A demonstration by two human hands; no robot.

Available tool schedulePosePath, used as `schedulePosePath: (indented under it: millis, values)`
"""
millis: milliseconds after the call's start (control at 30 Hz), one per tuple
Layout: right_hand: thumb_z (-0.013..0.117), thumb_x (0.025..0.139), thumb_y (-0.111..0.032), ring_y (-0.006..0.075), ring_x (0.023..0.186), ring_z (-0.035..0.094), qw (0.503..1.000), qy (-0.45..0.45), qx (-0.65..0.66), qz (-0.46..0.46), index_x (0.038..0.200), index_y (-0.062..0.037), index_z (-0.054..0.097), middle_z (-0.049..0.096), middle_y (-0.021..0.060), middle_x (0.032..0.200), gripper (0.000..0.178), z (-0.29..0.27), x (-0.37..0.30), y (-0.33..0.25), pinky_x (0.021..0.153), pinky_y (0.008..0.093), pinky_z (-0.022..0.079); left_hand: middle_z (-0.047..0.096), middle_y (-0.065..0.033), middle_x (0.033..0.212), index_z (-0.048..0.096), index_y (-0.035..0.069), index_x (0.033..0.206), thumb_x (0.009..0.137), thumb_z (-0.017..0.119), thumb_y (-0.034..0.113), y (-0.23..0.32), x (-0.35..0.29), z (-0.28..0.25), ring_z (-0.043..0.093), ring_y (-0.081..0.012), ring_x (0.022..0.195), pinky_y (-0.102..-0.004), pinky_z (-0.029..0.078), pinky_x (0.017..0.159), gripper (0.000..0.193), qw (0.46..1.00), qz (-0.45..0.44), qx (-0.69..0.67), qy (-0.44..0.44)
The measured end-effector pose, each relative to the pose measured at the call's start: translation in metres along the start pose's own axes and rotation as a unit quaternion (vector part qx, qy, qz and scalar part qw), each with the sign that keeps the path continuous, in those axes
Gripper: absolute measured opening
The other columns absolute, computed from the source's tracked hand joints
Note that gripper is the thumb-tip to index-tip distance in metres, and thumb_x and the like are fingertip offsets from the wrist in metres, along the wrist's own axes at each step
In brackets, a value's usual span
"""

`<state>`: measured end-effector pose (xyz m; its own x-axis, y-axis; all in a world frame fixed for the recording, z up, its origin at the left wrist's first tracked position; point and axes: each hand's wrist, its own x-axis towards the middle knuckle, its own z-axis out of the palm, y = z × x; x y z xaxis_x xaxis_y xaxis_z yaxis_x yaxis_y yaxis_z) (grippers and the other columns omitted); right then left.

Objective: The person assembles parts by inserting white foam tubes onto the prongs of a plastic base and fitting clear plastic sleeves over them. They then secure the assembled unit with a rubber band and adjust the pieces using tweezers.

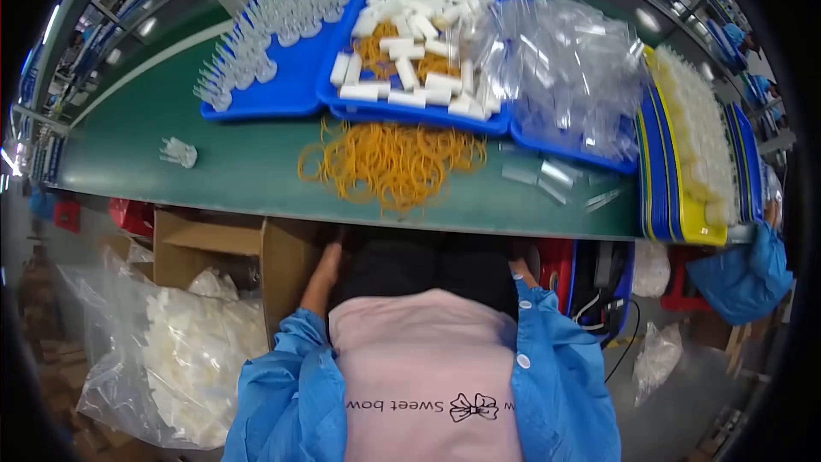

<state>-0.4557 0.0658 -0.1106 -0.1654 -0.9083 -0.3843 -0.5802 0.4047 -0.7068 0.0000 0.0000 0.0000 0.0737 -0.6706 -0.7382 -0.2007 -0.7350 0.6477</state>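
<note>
Below the table's front edge, my left hand (332,255) rests beside my dark-clothed lap, its fingers hidden. On the other side, my right hand (518,267) shows only in part, and its fingers are out of sight too. A pile of orange rubber bands (402,164) lies on the green table (256,173) in front of me. Behind it, a blue tray (286,104) holds rows of clear spiked pieces. Another blue tray (332,77) contains white blocks (407,96) and more bands. Clear plastic sleeves (564,68) heap over a tray on the right.
A small cluster of clear spiked pieces (179,152) stands at the table's left. Stacked blue and yellow trays (680,162) stand at the right end. Below left are a cardboard box (209,233) and a bag of white pieces (201,368). Another person's blue sleeve (744,278) shows at right.
</note>
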Motion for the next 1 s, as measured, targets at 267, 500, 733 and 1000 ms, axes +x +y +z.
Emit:
schedulePosePath:
  millis: [267,500,733,1000]
  values:
    - [0.059,0.08,-0.006,0.0232,0.079,0.061,0.999,0.018,0.02,-0.033,0.09,-0.0017,0.06,0.062,0.0132,0.085,0.011,-0.069,-0.157,-0.131,0.067,0.0294,0.047,0.06,-0.0033,0.071,0.066,0.002,0.095,0.076,0.064,0.005,0.088,-0.15,0.022,0.049,-0.0076,0.054,-0.0204,0.04,0.05,0.019,0.873,0.467,0.135,0.033]
    - [0.064,0.072,-0.001,0.0215,0.074,0.058,0.951,0.15,0.091,-0.255,0.081,-0.0019,0.059,0.06,0.0091,0.078,0.01,-0.133,-0.182,-0.337,0.067,0.029,0.045,0.061,-0.0035,0.08,0.059,0.007,0.113,0.073,0.067,0.005,0.237,-0.189,0.017,0.05,-0.0119,0.058,-0.0242,0.042,0.052,0.04,0.75,0.645,0.132,0.062]
    - [0.066,0.069,-0.007,0.029,0.083,0.054,0.807,0.15,-0.12,-0.559,0.074,-0.0059,0.055,0.057,0.0085,0.086,0.012,-0.209,-0.092,-0.511,0.072,0.0369,0.042,0.061,-0.0053,0.084,0.047,0.007,0.122,0.075,0.067,0.012,0.318,-0.132,-0.04,0.057,-0.0172,0.069,-0.0295,0.047,0.063,0.051,0.741,0.602,0.256,0.15]
    - [0.066,0.068,-0.017,0.0274,0.083,0.056,0.794,0.106,-0.447,-0.397,0.072,-0.008,0.064,0.062,0.0098,0.078,0.01,-0.172,0.089,-0.56,0.071,0.0405,0.042,0.061,-0.0048,0.075,0.06,0.006,0.094,0.076,0.066,0.009,0.324,-0.111,-0.066,0.055,-0.0219,0.063,-0.0316,0.044,0.057,0.02,0.672,0.615,0.36,0.202]
